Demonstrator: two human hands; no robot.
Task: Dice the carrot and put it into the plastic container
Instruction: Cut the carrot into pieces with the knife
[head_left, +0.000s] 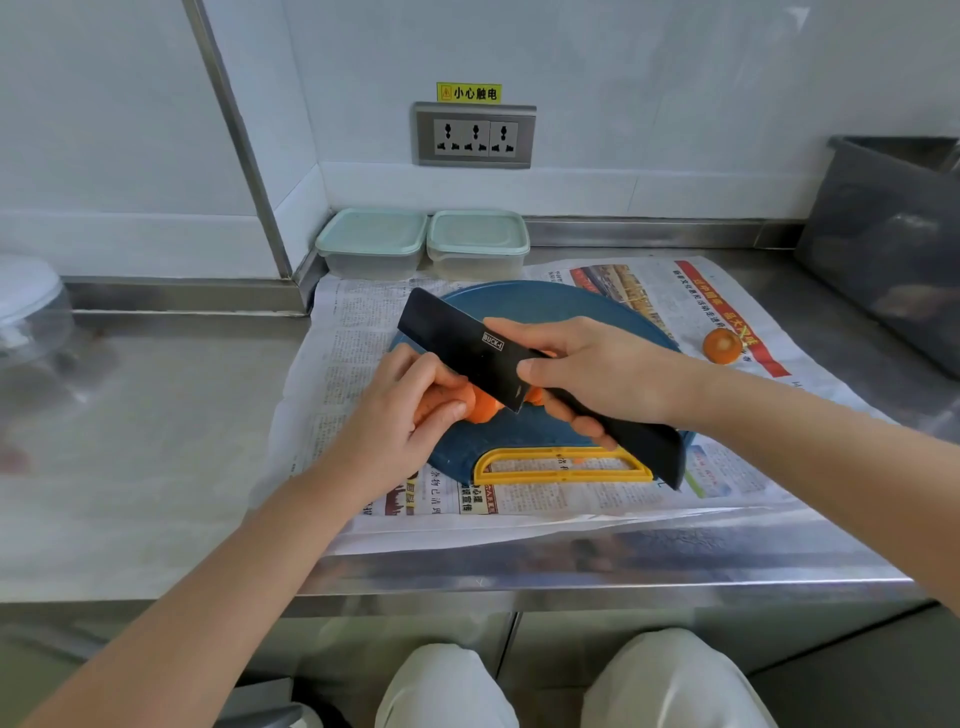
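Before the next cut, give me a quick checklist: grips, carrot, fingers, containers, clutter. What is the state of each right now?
1. Right hand grips the knife: ok.
2. Left hand holds the carrot over the cutting board: ok.
3. Left fingertips away from the blade edge: cannot tell, partly hidden.
4. Plastic containers open for the dice: not ok, both lids on.
5. Board's near edge free: not ok, the yellow peeler lies there.

The knife (467, 347) is matte black, the carrot (485, 408) bright orange, the board (545, 306) deep blue with a yellow handle (563, 476). Both clear containers (371, 244) wear pale mint lids.
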